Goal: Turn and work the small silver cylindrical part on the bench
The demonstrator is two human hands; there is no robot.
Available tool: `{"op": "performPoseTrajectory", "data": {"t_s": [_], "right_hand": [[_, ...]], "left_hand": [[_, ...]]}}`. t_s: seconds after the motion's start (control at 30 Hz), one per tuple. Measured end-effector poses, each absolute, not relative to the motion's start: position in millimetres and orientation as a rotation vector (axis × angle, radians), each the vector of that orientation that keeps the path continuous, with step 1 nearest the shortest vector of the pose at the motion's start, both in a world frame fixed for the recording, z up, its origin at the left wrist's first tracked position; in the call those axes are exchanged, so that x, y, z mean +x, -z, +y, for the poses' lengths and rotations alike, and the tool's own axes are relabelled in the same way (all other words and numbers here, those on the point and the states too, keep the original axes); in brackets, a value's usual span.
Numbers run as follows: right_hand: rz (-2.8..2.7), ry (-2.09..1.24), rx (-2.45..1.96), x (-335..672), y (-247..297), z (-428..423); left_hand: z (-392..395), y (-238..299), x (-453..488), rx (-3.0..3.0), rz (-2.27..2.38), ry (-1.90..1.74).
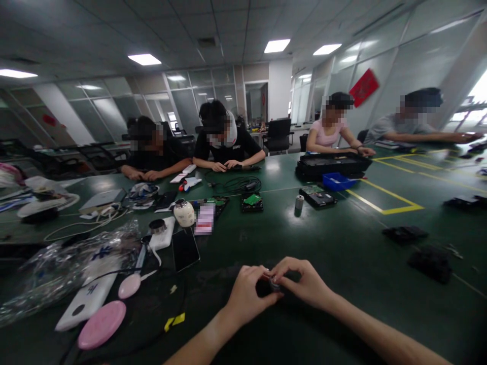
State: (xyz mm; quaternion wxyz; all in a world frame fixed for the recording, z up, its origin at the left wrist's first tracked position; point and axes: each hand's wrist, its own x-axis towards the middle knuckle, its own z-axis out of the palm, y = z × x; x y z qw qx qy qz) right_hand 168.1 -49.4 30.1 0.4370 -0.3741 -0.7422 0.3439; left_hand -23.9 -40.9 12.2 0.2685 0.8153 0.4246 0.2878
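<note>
Both my hands meet low in the middle of the dark green table (335,243). My left hand (247,296) is curled, its thumb and fingers closed on a small dark object (271,284) with a reddish edge. My right hand (306,281) pinches the same object from the other side, fingers bent over it. The object is mostly hidden by my fingers and I cannot make out what it is. It sits at or just above the table surface.
To my left lie a pink disc (102,324), a white power bank (85,301), a black phone (185,248), a crumpled plastic bag (72,263) and cables. Hard drives (317,196), a blue bin (337,181) and dark parts (429,261) lie further out. Several seated people work at the far side.
</note>
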Motion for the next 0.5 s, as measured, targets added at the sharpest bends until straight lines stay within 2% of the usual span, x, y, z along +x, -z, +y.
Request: {"op": "performPoseTrajectory", "data": {"t_s": [0.5], "right_hand": [[-1.953,-0.761,-0.993,174.6,-36.0,-50.0]], "left_hand": [[-41.1,-15.5,-23.4,2.179,1.139,-0.776]]}}
